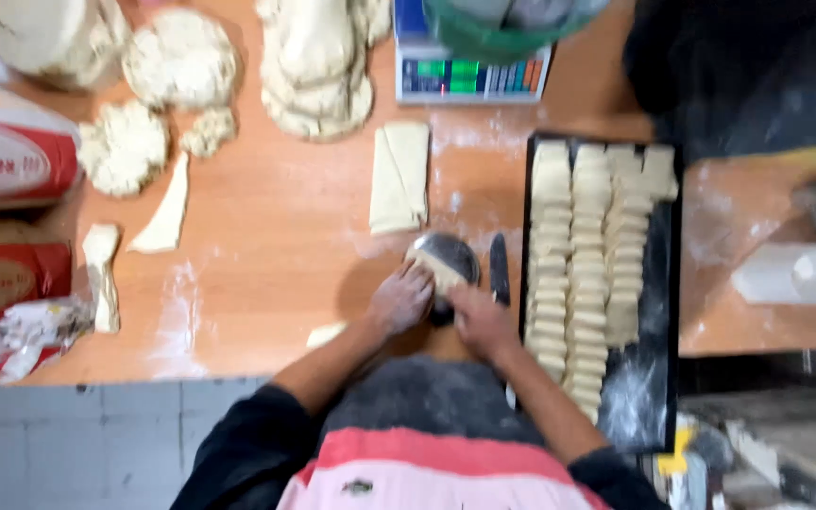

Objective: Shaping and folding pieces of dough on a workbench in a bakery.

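Note:
Both my hands meet at a small round metal dish near the front edge of the wooden table. A pale piece of dough lies on the dish. My left hand presses against the dough from the left. My right hand holds it from the lower right. The frame is blurred, so the finger positions are unclear. A dark knife lies just right of the dish.
A black tray with several rows of cut dough pieces stands at the right. A folded dough slab, dough lumps and strips lie behind and left. A scale with a green bowl sits at the back. Red-and-white sacks are at the left.

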